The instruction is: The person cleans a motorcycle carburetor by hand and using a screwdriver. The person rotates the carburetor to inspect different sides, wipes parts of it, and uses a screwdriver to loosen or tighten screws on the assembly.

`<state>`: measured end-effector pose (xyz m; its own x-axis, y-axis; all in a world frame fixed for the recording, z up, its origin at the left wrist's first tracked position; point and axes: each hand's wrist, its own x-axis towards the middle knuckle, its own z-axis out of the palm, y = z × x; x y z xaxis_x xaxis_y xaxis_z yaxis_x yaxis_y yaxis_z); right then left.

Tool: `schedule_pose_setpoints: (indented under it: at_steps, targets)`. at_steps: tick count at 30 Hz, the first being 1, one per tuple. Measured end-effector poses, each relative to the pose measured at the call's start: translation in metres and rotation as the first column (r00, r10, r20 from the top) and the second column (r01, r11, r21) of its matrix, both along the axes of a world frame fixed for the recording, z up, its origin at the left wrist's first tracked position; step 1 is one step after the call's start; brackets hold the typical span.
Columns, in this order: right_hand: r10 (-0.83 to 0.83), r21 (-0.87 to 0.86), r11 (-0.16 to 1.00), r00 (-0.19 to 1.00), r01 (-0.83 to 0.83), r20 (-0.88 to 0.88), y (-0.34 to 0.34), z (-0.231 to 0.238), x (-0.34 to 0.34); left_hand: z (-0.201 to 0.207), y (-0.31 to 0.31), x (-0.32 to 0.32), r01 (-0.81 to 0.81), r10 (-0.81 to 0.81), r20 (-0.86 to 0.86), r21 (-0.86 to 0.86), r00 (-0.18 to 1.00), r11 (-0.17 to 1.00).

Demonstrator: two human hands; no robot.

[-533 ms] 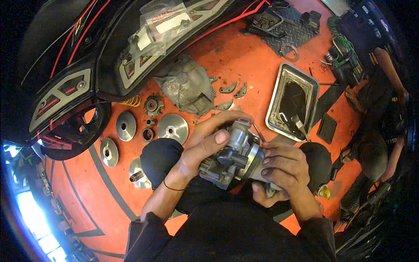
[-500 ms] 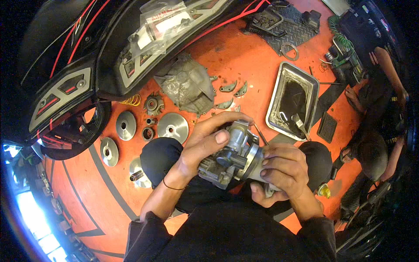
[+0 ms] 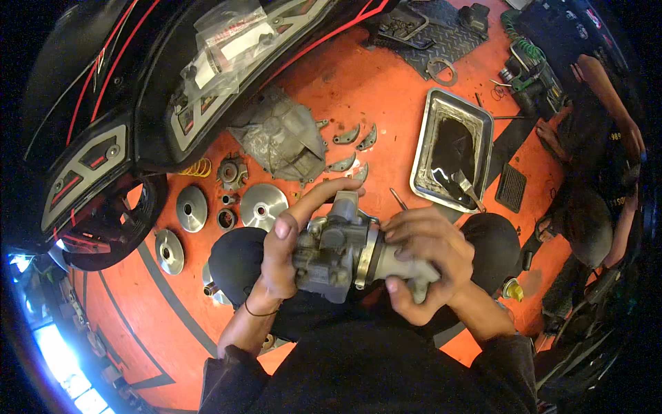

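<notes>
Above my lap is a grey metal throttle body point(image 3: 327, 259), with a shiny ring clamp point(image 3: 365, 257) round its right end. From the clamp a pale grey intake pipe point(image 3: 403, 265) sticks out to the right. My left hand point(image 3: 279, 248) is closed round the throttle body's left side, its index finger stretched over the top. My right hand point(image 3: 438, 241), a little blurred, curls round the intake pipe, fingers above and thumb below. How firmly it grips is hard to see.
A metal tray point(image 3: 419, 148) of dark liquid stands ahead to the right. Metal pulley discs point(image 3: 264, 207), curved clutch shoes point(image 3: 341, 163) and a large casing point(image 3: 286, 138) lie on the orange floor. A black scooter point(image 3: 148, 103) fills the upper left; another person point(image 3: 610, 200) is at the right.
The throttle body and pipe have turned to lie more level and moved slightly left. My right-hand fingers have shifted over the pipe. The whole view has shifted a little.
</notes>
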<state>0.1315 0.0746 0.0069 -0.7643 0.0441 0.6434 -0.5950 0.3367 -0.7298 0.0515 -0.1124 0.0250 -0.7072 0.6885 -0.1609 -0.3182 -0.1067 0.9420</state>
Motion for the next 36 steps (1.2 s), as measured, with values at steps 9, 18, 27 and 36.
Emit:
schedule_pose_setpoints:
  at_steps: [9, 18, 27, 36]
  targets:
    - [0.382, -0.644, 0.713, 0.616, 0.279, 0.689, 0.004, -0.019, -0.009, -0.030, 0.004, -0.010, -0.092, 0.112, -0.406, 0.068, 0.907, 0.993]
    - [0.406, -0.594, 0.733, 0.487, 0.332, 0.773, 0.004, -0.038, -0.015, -0.038, 0.007, -0.009, -0.152, 0.162, 0.056, -0.152, 0.985, 0.977]
    - [0.085, -0.220, 0.974, 0.811, 0.055, 0.578, 0.012, -0.020, -0.023, -0.043, 0.007, -0.020, -0.007, 0.014, 0.372, -0.020, 0.928, 1.000]
    - [0.204, -0.420, 0.897, 0.720, 0.133, 0.664, 0.022, -0.014, -0.032, -0.052, 0.019, -0.016, -0.134, 0.128, -0.267, -0.005, 0.955, 0.991]
